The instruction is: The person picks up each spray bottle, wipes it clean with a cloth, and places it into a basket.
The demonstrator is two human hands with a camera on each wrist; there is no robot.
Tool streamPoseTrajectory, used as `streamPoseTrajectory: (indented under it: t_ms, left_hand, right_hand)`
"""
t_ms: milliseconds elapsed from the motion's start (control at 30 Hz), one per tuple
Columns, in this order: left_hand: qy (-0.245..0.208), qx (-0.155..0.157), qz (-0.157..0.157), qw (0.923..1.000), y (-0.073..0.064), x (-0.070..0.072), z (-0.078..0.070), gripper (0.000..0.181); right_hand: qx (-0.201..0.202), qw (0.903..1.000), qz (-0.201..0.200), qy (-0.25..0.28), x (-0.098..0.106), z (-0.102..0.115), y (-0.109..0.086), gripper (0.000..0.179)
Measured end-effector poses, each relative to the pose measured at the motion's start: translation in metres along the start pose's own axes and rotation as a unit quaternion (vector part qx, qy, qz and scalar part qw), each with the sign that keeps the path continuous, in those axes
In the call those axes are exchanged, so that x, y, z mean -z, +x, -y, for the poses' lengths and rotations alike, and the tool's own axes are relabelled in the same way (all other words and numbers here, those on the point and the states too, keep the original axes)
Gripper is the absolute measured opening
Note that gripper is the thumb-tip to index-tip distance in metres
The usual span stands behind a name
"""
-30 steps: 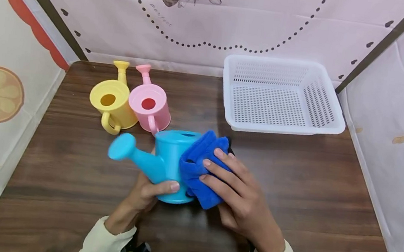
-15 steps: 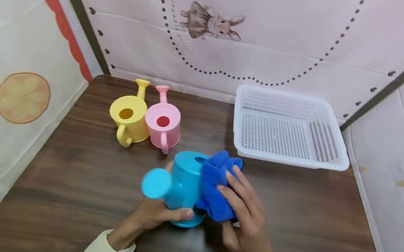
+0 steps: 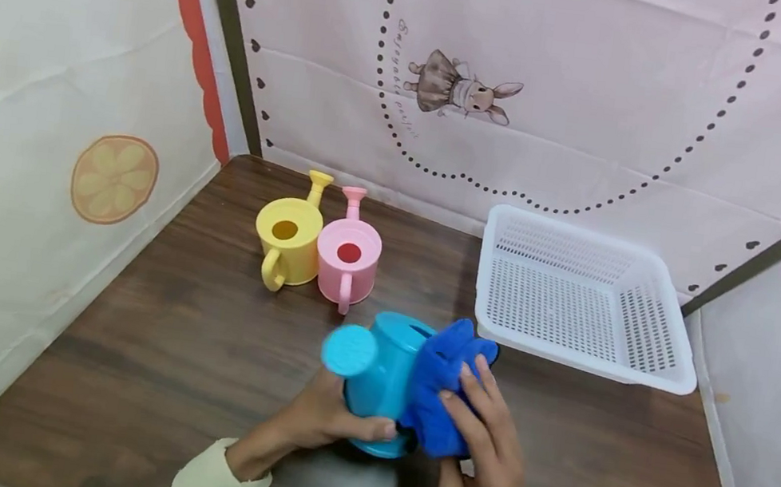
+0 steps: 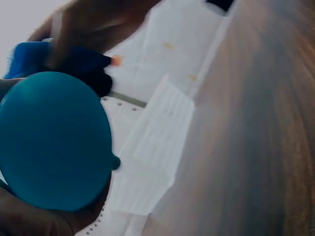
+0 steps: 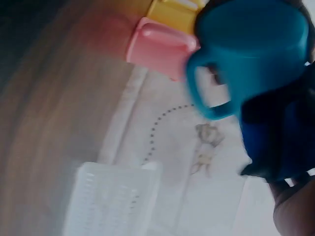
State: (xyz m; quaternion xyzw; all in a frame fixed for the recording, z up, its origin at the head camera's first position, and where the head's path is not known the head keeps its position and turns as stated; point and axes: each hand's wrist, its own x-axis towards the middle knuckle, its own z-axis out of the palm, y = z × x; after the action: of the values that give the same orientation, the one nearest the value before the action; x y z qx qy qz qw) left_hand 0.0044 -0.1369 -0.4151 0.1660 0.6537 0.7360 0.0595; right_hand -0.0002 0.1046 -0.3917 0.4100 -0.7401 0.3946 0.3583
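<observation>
My left hand (image 3: 323,417) grips a light-blue watering can (image 3: 385,379) low on its body, thumb across the front. The can is lifted off the table, its sprinkler head (image 3: 349,350) facing me. In the left wrist view its round base (image 4: 56,142) shows; in the right wrist view, its loop handle (image 5: 194,88). A folded dark-blue cloth (image 3: 442,394) lies against the can's right side. My right hand (image 3: 488,464) holds the cloth there, fingers spread over it and thumb below; part of the thumb is hidden.
Side by side at the back left stand a yellow watering can (image 3: 288,252) and a pink watering can (image 3: 347,271). A white perforated basket (image 3: 579,361) sits at the back right of the brown wooden table (image 3: 155,345). Printed fabric walls (image 3: 562,70) enclose the table's back and sides.
The blue can has turned, its spout swinging from pointing left to pointing toward me. The cloth stays against its right side. The head view has shifted, moving the scene right and down.
</observation>
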Motion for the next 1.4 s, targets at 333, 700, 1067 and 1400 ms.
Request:
streamPoseTrajectory:
  t_ms: [333,700,1067,1400]
  left_hand:
    - [0.027,-0.044,0.016,0.9986,0.013,-0.001,0.010,0.095]
    - [0.054,-0.033,0.001,0.9980,0.013,-0.005,0.007,0.094]
    - [0.015,0.047,-0.015,0.9987,0.020,-0.008,0.010,0.105]
    - [0.015,0.035,0.014,0.9992,0.024,-0.015,0.010,0.107]
  right_hand:
    - [0.020,0.9995,0.023,-0.009,-0.006,-0.003,-0.010,0.033]
    - [-0.002,0.9997,0.021,-0.009,0.002,-0.009,-0.009,0.031]
    - [-0.098,0.9947,0.017,0.026,0.015,-0.017,-0.011,0.038]
    - [-0.128,0.9907,0.013,0.045,0.018,-0.023,-0.008,0.066]
